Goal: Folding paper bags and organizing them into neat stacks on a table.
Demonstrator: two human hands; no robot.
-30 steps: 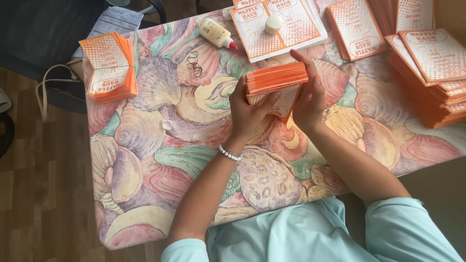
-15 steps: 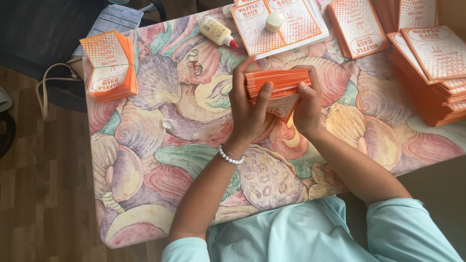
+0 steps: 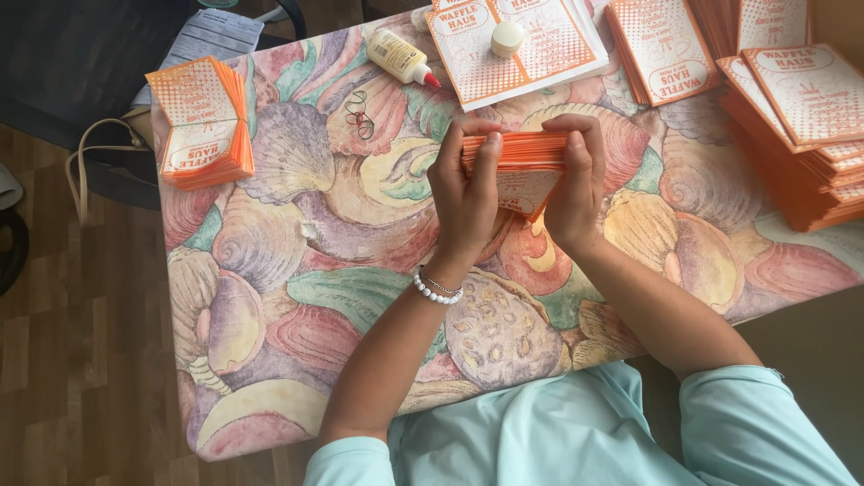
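Since half a second ago, both hands have lifted the stack of orange cards (image 3: pixel 520 160) a little and turned it more level, and the right thumb side now covers its right end.

The left hand (image 3: pixel 468 198) grasps the left end of the stack: its fingers (image 3: pixel 487 153) are curled over the top edge, close together, and the thumb is hidden behind. The right hand (image 3: pixel 573 184) grasps the right end, with fingers bent over the top and pressed on the orange edges. Both hands are closed on the stack, not loose. The stack is held on its edge, above the shell-pattern tablecloth (image 3: pixel 306 270), and I cannot tell if its lower corner touches the cloth.

On the left wrist there is a white bead bracelet (image 3: pixel 436 290).

Seen from the stack: a glue bottle (image 3: pixel 400 56) lies up and to the left, and between it and the stack lie some rubber bands (image 3: pixel 357 112). Far to the left, at the cloth's edge, there is a bundled stack of cards (image 3: pixel 200 121). Just above the stack lie flat printed sheets (image 3: pixel 468 49) with a small round cap (image 3: pixel 507 38) on them. To the right, well apart, stands a tall orange pile (image 3: pixel 796 126).
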